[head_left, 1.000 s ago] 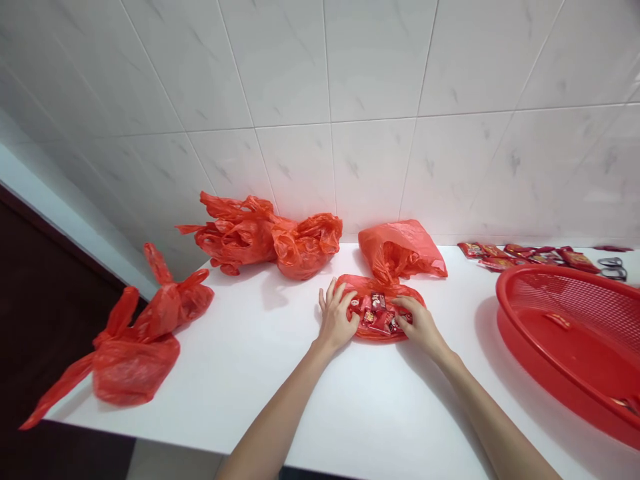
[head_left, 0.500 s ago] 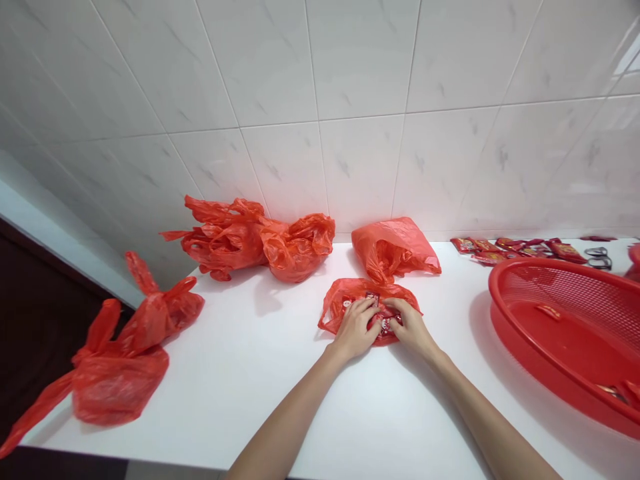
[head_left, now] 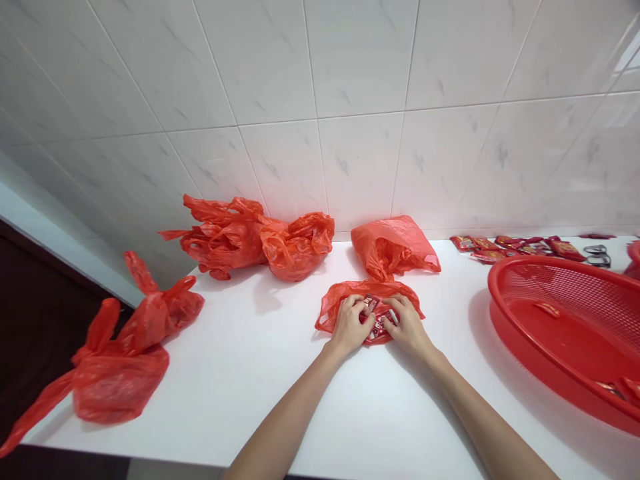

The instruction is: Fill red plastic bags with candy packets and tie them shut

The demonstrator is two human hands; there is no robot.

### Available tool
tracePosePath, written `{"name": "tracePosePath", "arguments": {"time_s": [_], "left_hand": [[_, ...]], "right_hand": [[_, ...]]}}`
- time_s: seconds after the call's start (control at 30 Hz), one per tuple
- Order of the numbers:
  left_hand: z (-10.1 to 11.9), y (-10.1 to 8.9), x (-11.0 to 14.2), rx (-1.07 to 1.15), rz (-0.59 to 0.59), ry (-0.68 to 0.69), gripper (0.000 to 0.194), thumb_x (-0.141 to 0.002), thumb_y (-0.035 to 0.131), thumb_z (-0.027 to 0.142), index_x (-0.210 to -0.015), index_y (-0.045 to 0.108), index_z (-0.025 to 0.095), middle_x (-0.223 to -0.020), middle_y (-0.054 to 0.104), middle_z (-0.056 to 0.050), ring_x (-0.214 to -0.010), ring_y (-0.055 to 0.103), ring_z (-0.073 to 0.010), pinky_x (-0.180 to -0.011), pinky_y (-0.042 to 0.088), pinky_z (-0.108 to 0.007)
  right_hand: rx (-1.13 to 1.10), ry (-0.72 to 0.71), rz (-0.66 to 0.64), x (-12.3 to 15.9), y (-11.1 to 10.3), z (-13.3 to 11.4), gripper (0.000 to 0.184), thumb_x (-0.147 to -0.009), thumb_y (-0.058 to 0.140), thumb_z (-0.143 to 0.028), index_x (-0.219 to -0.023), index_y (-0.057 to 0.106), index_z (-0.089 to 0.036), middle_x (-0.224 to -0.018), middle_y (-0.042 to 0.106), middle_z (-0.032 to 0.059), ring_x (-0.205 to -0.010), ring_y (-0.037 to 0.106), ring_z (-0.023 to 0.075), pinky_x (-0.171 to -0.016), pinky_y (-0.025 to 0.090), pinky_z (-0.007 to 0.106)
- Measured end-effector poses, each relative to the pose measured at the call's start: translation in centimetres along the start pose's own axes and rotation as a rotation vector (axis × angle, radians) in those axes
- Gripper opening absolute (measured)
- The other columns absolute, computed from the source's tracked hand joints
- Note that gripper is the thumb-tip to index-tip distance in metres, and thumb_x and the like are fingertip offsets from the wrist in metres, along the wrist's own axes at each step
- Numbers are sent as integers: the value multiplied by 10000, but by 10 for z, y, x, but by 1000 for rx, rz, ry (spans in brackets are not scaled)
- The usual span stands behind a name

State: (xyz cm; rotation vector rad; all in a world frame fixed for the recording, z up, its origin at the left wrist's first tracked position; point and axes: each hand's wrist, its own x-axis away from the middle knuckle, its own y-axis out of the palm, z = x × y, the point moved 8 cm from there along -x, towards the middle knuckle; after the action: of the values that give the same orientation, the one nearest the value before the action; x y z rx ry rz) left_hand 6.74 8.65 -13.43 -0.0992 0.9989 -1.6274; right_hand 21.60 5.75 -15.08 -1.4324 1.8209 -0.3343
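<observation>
A red plastic bag (head_left: 327,312) lies spread open on the white table, with small dark-red printed packets (head_left: 381,325) in its middle. On the left of the packets, my left hand (head_left: 350,327) is curled with its fingers and thumb against them. My right hand (head_left: 407,325) curves in from the other side, thumb and fingers bent around the packets' right edge. One packet (head_left: 370,305) shows upright-tilted between the two hands. My fingertips partly hide what they touch.
Behind the open bag sits a red plastic bag (head_left: 395,243). Bunched bags (head_left: 297,247) stand by the tiled wall; knotted bags (head_left: 120,383) lie at the left edge. At right is a red basket (head_left: 520,333) with a few packets, with more packets (head_left: 515,247) and metal clips (head_left: 597,256) behind.
My left hand has shifted slightly left and my fingers have drawn in around the packets. The packets between my hands show more clearly. The surrounding bags and basket stay put.
</observation>
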Motion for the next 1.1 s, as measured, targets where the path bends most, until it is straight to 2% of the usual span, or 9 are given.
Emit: {"name": "tracePosePath", "arguments": {"time_s": [0.1, 0.23, 0.37, 0.47, 0.53, 0.73, 0.83, 0.97, 1.1], "left_hand": [[-1, 0, 0, -41, 6, -34, 68, -764, 687, 123, -759, 671, 189, -1138, 688, -98, -1125, 607, -285, -1007, 469, -459], [-2, 3, 0, -41, -63, -54, 151, -803, 658, 142, -899, 740, 225, -1056, 724, -60, -1082, 628, -267, -1053, 427, -489], [-4, 5, 0, -49, -139, -80, 250, -840, 620, 161, -1037, 754, 233, -1065, 721, -66, -1078, 637, -261, -1104, 369, -536], [-1, 7, 1, -62, -199, -67, 402, -889, 548, 160, -1249, 686, 277, -1245, 675, -79, -1221, 579, -267, -1150, 304, -568], [1, 9, 2, -78, -233, -55, 430, -919, 503, 160, -1292, 663, 301, -1343, 626, -83, -1305, 523, -270, -1166, 272, -587], [3, 9, 1, -13, -191, -47, 330, -902, 545, 120, -1115, 746, 272, -1200, 677, -65, -1214, 589, -252, -1183, 243, -603], [0, 4, -2, 46, -103, -59, 252, -852, 615, 101, -997, 773, 234, -1056, 706, -58, -1089, 648, -243, -1137, 347, -570], [-12, -6, -4, 171, -2, -127, 157, -837, 662, 146, -923, 785, 190, -943, 724, -69, -953, 683, -226, -955, 531, -437], [-17, -6, -5, 203, -34, -131, 147, -842, 659, 164, -899, 789, 201, -957, 737, -67, -941, 689, -218, -916, 556, -405]], "right_hand": [[15, 12, 9, 1, 0, 0, 247, -801, 574, -258, -1012, 681, -185, -1024, 613, 117, -1000, 592, 300, -928, 509, 490], [31, -19, -33, 4, 4, -4, 110, -883, 540, -257, -881, 639, -210, -930, 604, 92, -939, 571, 281, -878, 511, 457], [15, -56, -97, 6, 6, -11, 169, -956, 508, -307, -958, 648, -212, -991, 629, 110, -1007, 574, 296, -917, 503, 479], [4, -66, -102, 6, 4, -15, 223, -964, 522, -333, -1110, 641, -214, -1057, 643, 117, -1047, 582, 303, -935, 507, 488], [5, -78, -100, 6, 4, -17, 258, -959, 532, -320, -1177, 626, -219, -1102, 648, 120, -1072, 588, 306, -955, 503, 493], [10, -101, -123, 5, 7, -21, 262, -954, 516, -267, -1184, 627, -208, -1143, 660, 129, -1099, 601, 310, -971, 496, 487], [10, -91, -130, 5, 7, -21, 265, -957, 512, -270, -1186, 621, -193, -1140, 662, 135, -1070, 605, 312, -946, 502, 487], [7, -53, -112, 5, 5, -18, 238, -948, 525, -273, -1150, 632, -204, -1057, 666, 116, -1021, 601, 305, -900, 513, 466], [26, -5, -124, 4, 2, -15, 184, -935, 555, -297, -1047, 664, -201, -971, 653, 102, -974, 590, 301, -855, 518, 452]]}}
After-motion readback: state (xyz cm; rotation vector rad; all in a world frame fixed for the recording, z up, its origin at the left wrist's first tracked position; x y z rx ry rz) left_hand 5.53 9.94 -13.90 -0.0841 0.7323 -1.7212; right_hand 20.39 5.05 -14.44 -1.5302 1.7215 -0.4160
